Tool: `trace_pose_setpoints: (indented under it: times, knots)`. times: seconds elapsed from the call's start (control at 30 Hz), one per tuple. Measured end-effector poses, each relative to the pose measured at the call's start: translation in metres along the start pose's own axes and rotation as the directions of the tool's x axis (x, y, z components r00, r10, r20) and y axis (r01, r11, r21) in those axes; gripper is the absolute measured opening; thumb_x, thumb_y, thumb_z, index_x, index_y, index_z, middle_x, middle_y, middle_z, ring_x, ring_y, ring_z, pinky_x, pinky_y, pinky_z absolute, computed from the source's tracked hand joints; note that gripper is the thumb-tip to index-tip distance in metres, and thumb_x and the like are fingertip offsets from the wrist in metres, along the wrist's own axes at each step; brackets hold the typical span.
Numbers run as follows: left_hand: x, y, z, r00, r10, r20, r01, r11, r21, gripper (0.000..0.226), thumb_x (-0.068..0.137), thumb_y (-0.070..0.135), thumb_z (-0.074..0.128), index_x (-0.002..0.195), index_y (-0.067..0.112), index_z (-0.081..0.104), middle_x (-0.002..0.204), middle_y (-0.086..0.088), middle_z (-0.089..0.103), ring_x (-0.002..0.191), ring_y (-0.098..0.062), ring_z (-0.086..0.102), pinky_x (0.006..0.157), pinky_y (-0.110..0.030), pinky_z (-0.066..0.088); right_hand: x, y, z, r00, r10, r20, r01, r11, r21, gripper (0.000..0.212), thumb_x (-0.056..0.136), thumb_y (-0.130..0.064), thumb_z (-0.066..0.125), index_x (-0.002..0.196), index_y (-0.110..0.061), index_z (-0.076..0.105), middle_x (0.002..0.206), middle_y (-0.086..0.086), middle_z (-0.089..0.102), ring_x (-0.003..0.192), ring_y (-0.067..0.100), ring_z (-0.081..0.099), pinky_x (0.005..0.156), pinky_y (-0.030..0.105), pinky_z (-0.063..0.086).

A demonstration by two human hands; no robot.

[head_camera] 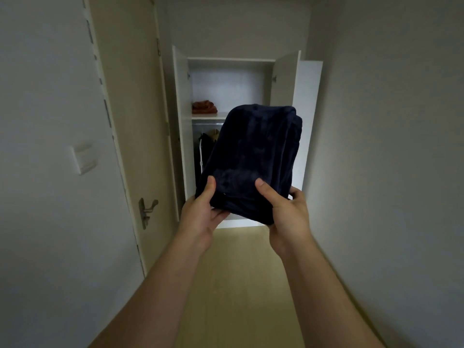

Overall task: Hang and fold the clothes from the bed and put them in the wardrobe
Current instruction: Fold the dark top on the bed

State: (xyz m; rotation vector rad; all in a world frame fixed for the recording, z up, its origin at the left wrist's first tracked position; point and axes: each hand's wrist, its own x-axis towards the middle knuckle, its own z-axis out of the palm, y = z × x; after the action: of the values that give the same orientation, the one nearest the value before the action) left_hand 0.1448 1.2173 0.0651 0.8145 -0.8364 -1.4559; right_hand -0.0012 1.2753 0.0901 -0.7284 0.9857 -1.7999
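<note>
A folded dark blue garment (253, 156) is held up in front of the open wardrobe (180, 136) by both hands. The left hand (200, 212) is placed at the garment's lower left corner, with the thumb pressed on the front of the cloth and the fingers curled underneath it. The right hand (286, 214) is placed at the lower right corner, the thumb laid across the front and the fingers wrapped round the back edge, so the cloth is gripped from both sides. The garment is raised clear of the floor (241, 285) and is seen against the middle of the wardrobe, covering much of its lower part. Both wardrobe doors are swung outward. On the upper shelf (208, 115), at its left side, a folded rust-coloured garment (204, 107) is laid. Below the shelf, dark clothes (206, 151) and a tan piece are seen hanging on the left side of the compartment; the rest of that space is hidden by the held garment. A closed room door (130, 116) with a metal handle (147, 212) is seen to the left of the wardrobe, and a wall switch (84, 158) is mounted on the wall further left. A plain wall is seen on the right.
</note>
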Motion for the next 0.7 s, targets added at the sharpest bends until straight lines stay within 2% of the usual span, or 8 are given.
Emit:
trace_pose_setpoints:
  times: [0.17,0.27,0.4,0.57,0.7]
  knots:
    - [0.142,-0.018,0.002,1.0,-0.005,0.0,0.005,0.999,-0.033,0.067,0.077,0.051,0.075,0.133,0.016,0.06,0.115,-0.005,0.074,0.102,-0.022,0.073,0.094,-0.041,0.057,0.129,0.036,0.028,1.0,-0.016,-0.008,0.016,1.0,-0.02,0.058,0.073,-0.016,0.089,0.118,-0.016,0.053,0.113,0.002,0.072,0.095,0.016,0.074,0.087,0.036,0.061]
    - [0.235,-0.016,0.011,1.0,-0.031,0.004,0.031,0.999,-0.036,0.073,0.071,0.05,0.077,0.133,0.015,0.06,0.116,-0.007,0.074,0.101,-0.024,0.073,0.09,-0.041,0.058,0.213,0.049,0.049,0.999,-0.018,-0.046,0.016,0.999,-0.042,0.054,0.074,-0.016,0.089,0.115,-0.016,0.054,0.112,0.002,0.071,0.096,0.017,0.073,0.087,0.036,0.06]
    - [0.349,-0.018,0.035,0.999,-0.044,0.017,0.045,0.999,-0.03,0.072,0.072,0.048,0.077,0.133,0.014,0.059,0.114,-0.008,0.074,0.1,-0.025,0.074,0.085,-0.039,0.058,0.323,0.058,0.066,0.994,-0.038,-0.1,0.03,0.996,-0.078,0.053,0.075,-0.018,0.089,0.115,-0.013,0.055,0.111,0.002,0.071,0.096,0.019,0.073,0.079,0.03,0.061]
    - [0.471,-0.037,0.062,0.997,-0.071,0.011,0.072,0.996,-0.049,0.053,0.088,0.04,0.072,0.132,0.011,0.061,0.114,-0.009,0.074,0.098,-0.024,0.074,0.084,-0.04,0.059,0.449,0.078,0.072,0.99,-0.057,-0.132,0.042,0.993,-0.115,0.05,0.075,-0.017,0.088,0.114,-0.01,0.056,0.11,0.004,0.071,0.096,0.02,0.073,0.077,0.029,0.061]
    - [0.57,-0.06,0.082,0.998,-0.059,0.006,0.059,0.996,-0.067,0.048,0.091,0.036,0.07,0.131,0.011,0.061,0.112,-0.008,0.075,0.098,-0.023,0.074,0.078,-0.037,0.059,0.557,0.1,0.069,0.994,-0.057,-0.098,0.046,0.993,-0.107,0.045,0.077,-0.013,0.086,0.112,-0.008,0.058,0.108,0.003,0.073,0.091,0.017,0.074,0.069,0.022,0.059]
